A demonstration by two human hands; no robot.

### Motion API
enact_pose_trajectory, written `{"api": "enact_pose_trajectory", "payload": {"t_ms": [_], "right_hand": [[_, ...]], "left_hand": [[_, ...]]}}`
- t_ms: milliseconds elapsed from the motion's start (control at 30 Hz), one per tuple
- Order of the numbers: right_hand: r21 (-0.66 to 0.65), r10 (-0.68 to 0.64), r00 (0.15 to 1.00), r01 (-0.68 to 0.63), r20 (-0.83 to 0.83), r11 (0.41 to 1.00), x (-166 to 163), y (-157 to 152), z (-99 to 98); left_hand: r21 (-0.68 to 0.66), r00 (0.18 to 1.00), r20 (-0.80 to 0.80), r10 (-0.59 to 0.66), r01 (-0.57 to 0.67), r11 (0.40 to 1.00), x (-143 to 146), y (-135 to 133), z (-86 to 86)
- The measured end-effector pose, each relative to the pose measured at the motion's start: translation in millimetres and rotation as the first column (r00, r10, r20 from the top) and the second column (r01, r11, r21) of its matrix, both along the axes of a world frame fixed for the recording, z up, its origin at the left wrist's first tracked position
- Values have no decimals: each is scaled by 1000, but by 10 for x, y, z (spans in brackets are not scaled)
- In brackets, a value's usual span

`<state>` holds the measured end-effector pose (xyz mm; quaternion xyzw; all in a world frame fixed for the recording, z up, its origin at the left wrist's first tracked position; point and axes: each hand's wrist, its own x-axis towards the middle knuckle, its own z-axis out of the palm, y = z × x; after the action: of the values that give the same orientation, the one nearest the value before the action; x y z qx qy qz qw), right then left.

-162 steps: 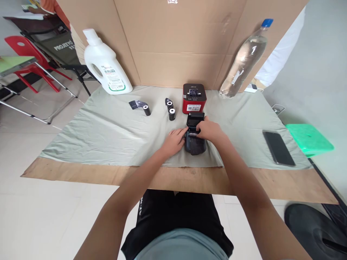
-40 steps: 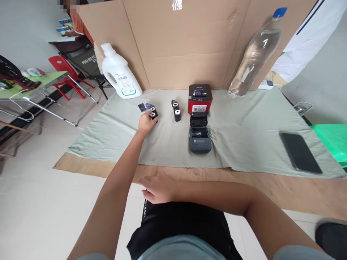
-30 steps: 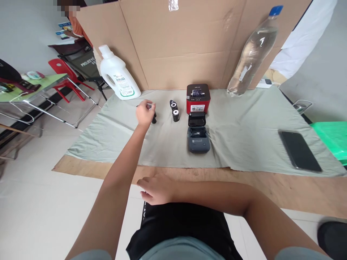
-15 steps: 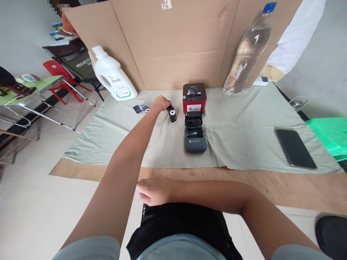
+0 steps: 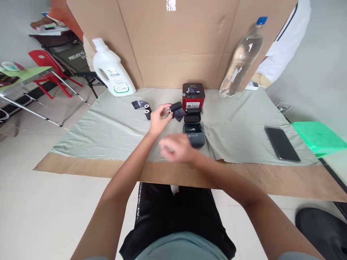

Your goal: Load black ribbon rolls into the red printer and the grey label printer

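Note:
My left hand [image 5: 159,118] is closed on a black label roll [image 5: 176,106], held sideways above the cloth. A loose dark strip hangs from the roll, left of the red-and-black printer box [image 5: 193,96]. My right hand [image 5: 177,147] is smeared by motion over the cloth near the table's front edge; its fingers look curled, but whether they hold anything is unclear. Just beyond it sits a small dark label printer [image 5: 195,135] with its lid up. Two more small black rolls [image 5: 147,113] stand left of my left hand, beside an unrolled dark label strip [image 5: 138,104].
A white detergent bottle [image 5: 112,70] and a clear water bottle [image 5: 242,59] stand against the cardboard panel [image 5: 179,43]. A black phone [image 5: 281,143] lies on the right of the cloth. A green stool [image 5: 317,135] is beyond the right edge. Another person's orange clothing [image 5: 66,18] shows behind.
My left hand has lifted the roll off the cloth and drawn it nearer. My right hand has risen from my lap to above the table. The view has shifted slightly.

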<state>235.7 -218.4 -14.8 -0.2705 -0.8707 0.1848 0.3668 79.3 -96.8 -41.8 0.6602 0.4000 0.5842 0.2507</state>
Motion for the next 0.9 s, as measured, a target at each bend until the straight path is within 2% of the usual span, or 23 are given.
{"api": "enact_pose_trajectory", "payload": {"t_ms": [33, 100, 133, 167, 233, 300, 367, 433, 567, 667, 767, 900], "right_hand": [[21, -154, 972, 160, -175, 987, 223, 138, 89], [-92, -441, 807, 443, -392, 892, 680, 390, 215], [-162, -514, 742, 497, -431, 852, 886, 496, 248], [-218, -536, 727, 493, -429, 842, 1061, 586, 259], [-348, -485, 798, 368, -357, 862, 1296, 708, 227], [-458, -376, 864, 200, -335, 866, 1380, 760, 149], [-511, -283, 890, 68, -357, 857, 1360, 765, 60], [-514, -223, 910, 12, -350, 858, 1303, 762, -16], [-429, -217, 951, 105, -220, 897, 1245, 798, -125], [-334, -253, 953, 187, -165, 924, 1262, 848, -194], [-262, -301, 943, 257, -144, 930, 1288, 897, -268], [-212, -361, 923, 330, -134, 920, 1308, 947, -354]], "left_hand": [[-5, 998, 25, -57, 58, 998, 92, -89, -64], [-44, 980, 82, -179, 183, 982, 280, -228, -152], [-69, 966, 115, -232, 240, 968, 370, -279, -177], [-94, 950, 148, -274, 289, 953, 453, -317, -192], [-142, 922, 219, -320, 354, 924, 587, -366, -200], [-182, 900, 293, -323, 384, 905, 667, -389, -203], [-220, 886, 349, -305, 394, 892, 693, -403, -215], [-248, 890, 359, -281, 381, 891, 677, -417, -238], [-259, 941, 249, -228, 292, 921, 600, -462, -257], [-242, 989, 43, -142, 148, 959, 551, -500, -225], [-156, 979, -197, -56, 25, 987, 520, -514, -204], [-21, 948, -317, -5, -2, 1000, 487, -522, -219]]}}
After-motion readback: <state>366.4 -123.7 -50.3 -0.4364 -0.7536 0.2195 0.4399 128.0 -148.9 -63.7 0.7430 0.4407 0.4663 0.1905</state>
